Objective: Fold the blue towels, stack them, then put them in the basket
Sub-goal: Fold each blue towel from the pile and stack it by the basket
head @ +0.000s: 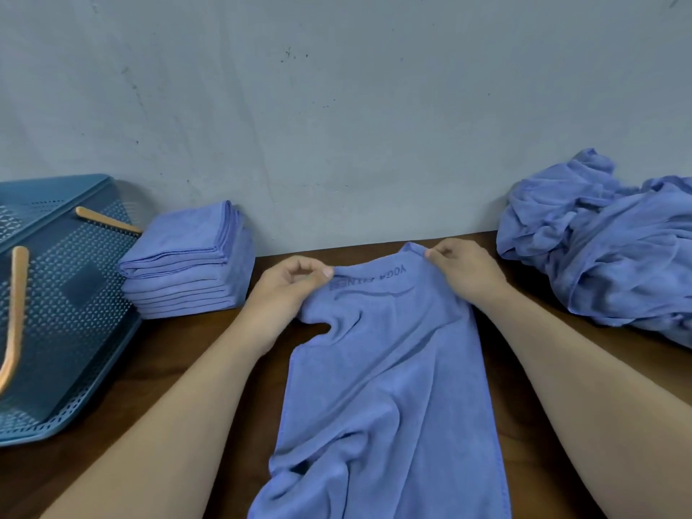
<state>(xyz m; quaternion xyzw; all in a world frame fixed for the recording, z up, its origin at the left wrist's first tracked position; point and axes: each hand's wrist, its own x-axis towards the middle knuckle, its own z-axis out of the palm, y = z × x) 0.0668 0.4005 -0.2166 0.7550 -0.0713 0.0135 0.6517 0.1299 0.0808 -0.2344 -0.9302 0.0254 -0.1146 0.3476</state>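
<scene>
Both hands pinch far corners of blue towel (382, 387) spread on desk (157, 376): left hand (288, 290), right hand (464, 267). Folded stack (187, 264) far left beside basket (56, 301); unfolded heap (606, 241) far right.

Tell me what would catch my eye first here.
A blue towel lies down the middle of the table, its far edge pinched by the left hand and right hand. A stack of folded towels sits left beside a blue basket; a crumpled heap of towels lies far right.
</scene>
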